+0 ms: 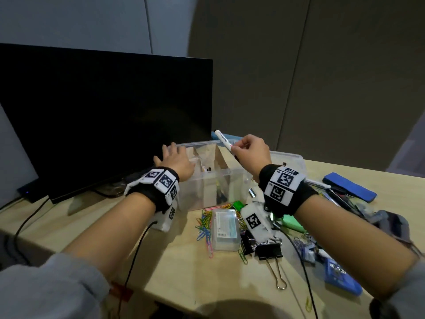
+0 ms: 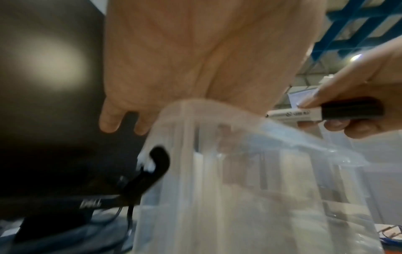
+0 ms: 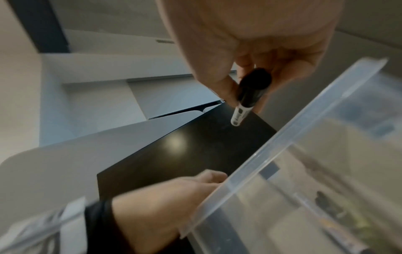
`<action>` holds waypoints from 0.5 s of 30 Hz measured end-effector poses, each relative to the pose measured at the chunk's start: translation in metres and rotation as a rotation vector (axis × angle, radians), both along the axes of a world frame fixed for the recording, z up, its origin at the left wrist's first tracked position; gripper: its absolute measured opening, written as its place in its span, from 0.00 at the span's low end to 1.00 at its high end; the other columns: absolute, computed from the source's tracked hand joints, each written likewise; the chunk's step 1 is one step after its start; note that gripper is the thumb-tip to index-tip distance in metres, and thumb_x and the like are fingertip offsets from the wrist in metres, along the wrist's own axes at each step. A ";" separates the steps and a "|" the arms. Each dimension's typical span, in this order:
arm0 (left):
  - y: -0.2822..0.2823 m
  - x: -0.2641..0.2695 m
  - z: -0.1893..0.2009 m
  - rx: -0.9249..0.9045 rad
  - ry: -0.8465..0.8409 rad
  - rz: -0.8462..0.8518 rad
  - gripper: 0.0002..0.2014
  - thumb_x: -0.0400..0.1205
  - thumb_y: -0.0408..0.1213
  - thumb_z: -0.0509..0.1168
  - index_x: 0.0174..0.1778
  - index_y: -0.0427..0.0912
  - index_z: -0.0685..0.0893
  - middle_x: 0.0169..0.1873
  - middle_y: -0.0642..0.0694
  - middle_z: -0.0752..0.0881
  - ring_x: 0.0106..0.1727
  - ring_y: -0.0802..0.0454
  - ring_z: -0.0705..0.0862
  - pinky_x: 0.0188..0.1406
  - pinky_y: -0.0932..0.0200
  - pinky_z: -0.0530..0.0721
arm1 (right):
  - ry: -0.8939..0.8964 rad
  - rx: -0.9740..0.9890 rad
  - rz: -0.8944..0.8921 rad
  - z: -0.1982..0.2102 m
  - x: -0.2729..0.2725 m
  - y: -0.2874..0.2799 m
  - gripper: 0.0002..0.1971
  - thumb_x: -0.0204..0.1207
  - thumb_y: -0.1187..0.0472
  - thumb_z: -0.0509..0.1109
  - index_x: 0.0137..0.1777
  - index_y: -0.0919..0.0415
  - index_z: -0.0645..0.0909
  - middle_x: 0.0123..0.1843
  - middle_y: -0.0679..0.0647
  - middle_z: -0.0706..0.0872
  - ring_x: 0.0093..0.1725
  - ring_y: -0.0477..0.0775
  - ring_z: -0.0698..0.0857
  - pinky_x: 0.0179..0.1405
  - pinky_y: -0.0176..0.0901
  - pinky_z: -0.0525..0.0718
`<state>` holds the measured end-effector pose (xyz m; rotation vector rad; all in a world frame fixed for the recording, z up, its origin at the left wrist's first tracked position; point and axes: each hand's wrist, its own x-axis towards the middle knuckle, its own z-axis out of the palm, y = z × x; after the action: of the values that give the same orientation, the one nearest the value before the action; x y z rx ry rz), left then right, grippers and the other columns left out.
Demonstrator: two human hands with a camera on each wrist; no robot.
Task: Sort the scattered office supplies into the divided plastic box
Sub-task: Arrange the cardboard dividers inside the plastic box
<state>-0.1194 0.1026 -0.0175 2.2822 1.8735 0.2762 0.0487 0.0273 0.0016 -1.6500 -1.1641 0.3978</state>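
Our right hand [image 1: 249,151] pinched the marker [image 1: 224,142], slanted above the box [image 1: 288,157]; our left hand [image 1: 176,161] lay flat on its rim.

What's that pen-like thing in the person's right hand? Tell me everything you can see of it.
It looks like a marker: a white barrel with small print too blurred to read, and a black cap at the lower end. It seems to be plastic. The right hand pinches it near the cap, holding it tilted above the clear divided box, white end pointing up and away toward the monitor. Nothing else touches it.
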 end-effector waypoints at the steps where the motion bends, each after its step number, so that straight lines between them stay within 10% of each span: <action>1: 0.002 -0.003 -0.007 -0.020 -0.037 0.000 0.31 0.87 0.51 0.53 0.85 0.44 0.54 0.85 0.44 0.47 0.85 0.41 0.45 0.81 0.34 0.49 | 0.021 -0.015 0.003 -0.001 -0.005 0.006 0.02 0.75 0.62 0.71 0.42 0.57 0.82 0.37 0.49 0.85 0.41 0.51 0.86 0.51 0.52 0.88; 15: 0.001 -0.007 -0.011 -0.078 -0.099 -0.033 0.31 0.84 0.37 0.54 0.84 0.41 0.54 0.85 0.44 0.45 0.85 0.43 0.40 0.79 0.33 0.53 | -0.399 -0.144 -0.055 -0.006 -0.026 0.049 0.04 0.76 0.60 0.67 0.45 0.59 0.81 0.44 0.56 0.87 0.46 0.57 0.85 0.49 0.53 0.86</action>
<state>-0.1265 0.1037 -0.0280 2.2038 1.7659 0.3004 0.0222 0.0758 -0.0048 -1.9409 -1.4024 0.1198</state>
